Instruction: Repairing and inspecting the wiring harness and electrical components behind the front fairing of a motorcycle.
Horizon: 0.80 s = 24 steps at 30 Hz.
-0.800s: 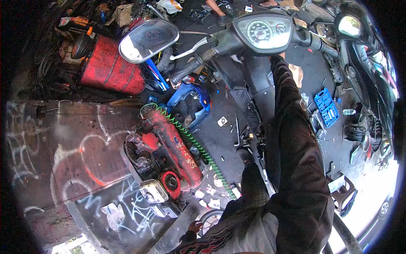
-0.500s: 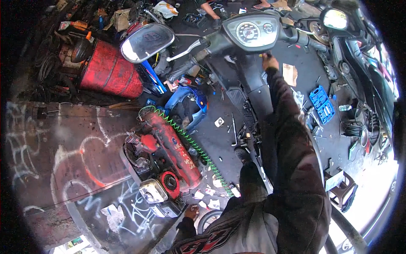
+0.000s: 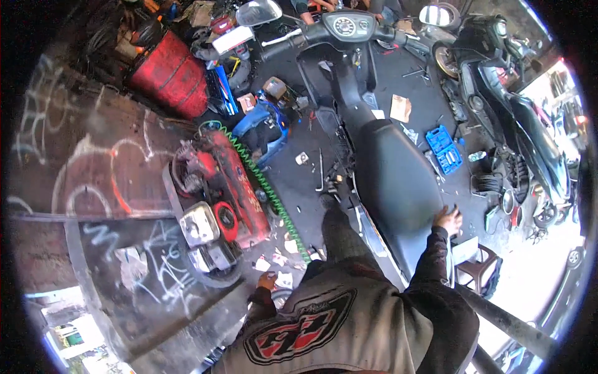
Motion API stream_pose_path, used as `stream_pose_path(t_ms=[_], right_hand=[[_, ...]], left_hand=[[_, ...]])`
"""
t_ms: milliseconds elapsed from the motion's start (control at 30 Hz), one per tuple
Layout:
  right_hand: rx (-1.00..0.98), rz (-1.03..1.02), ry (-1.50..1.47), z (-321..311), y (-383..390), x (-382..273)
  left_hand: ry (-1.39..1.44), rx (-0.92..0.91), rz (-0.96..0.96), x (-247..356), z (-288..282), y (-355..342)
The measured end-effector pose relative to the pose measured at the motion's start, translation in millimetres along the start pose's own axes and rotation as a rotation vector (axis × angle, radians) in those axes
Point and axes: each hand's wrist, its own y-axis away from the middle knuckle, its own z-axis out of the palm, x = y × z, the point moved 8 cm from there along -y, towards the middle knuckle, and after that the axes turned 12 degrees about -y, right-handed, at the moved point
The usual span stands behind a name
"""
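Observation:
My right hand is open, fingers spread, beside the rear of the black seat of a scooter whose instrument cluster is at the top. My left hand hangs low at my other side with loosely curved, open fingers, near the engine-driven red air compressor. A coiled green hose runs beside the compressor. On the floor right of the seat lie an open blue tool case and cardboard.
A red drum and blue body panels stand left. A graffiti-covered surface borders the compressor. Another scooter and a brown stool are at right. Co-workers' limbs show at the top among scattered parts.
My right hand has left the area below the instrument cluster and come back beside the seat, uncovering it. The handlebar and scooter now appear higher and smaller in the picture.

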Motion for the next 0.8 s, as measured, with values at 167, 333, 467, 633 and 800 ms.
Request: stream_pose_path(t_ms=[167,333,467,633,800], right_hand=[[-0.267,0.525,0.182,-36,62,193],[-0.334,0.507,0.029,-44,91,244],[-0.402,0.461,0.022,-35,78,258],[-0.381,0.442,-0.009,-31,71,265],[-0.225,0.412,0.05,-38,75,253]], left_hand=[[-0.234,0.046,0.193,9,37,58],[-0.386,-0.137,0.333,1,81,47],[-0.305,-0.008,0.285,18,58,14],[-0.127,0.169,0.275,74,4,26],[-0.237,0.009,0.252,103,17,22]])
